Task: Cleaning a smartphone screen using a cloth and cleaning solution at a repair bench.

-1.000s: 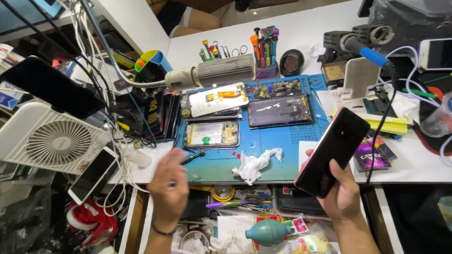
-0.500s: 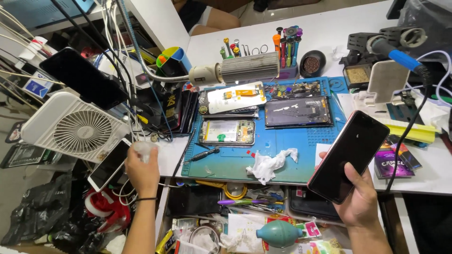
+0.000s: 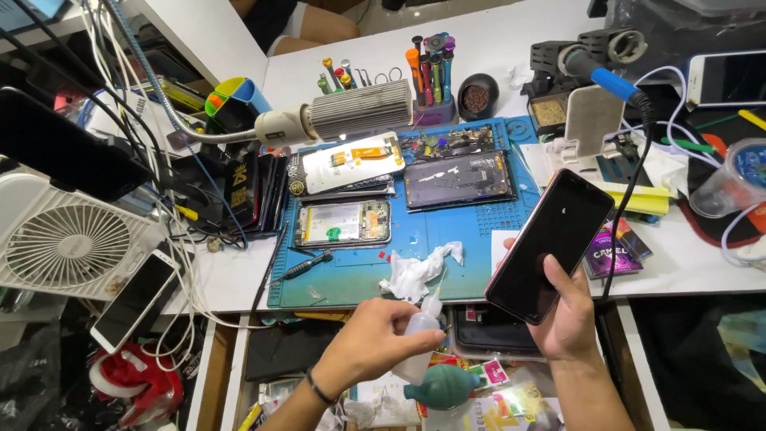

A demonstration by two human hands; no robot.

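Observation:
My right hand holds a black smartphone tilted, its dark screen facing up, over the right edge of the blue work mat. My left hand grips a small translucent squeeze bottle with a thin nozzle pointing up toward a crumpled white tissue on the mat's front edge. On the mat lie an opened phone body, a dark phone panel and a white screen part.
A white fan and a phone sit at the left among cables. A lamp head hangs over the mat. Tool holder, soldering stand, phone stand, a plastic cup, and a teal rubber blower lie around.
My left hand went left to the desk edge by the fan, then came back to the middle holding the squeeze bottle. The right hand kept the phone, shifting slightly.

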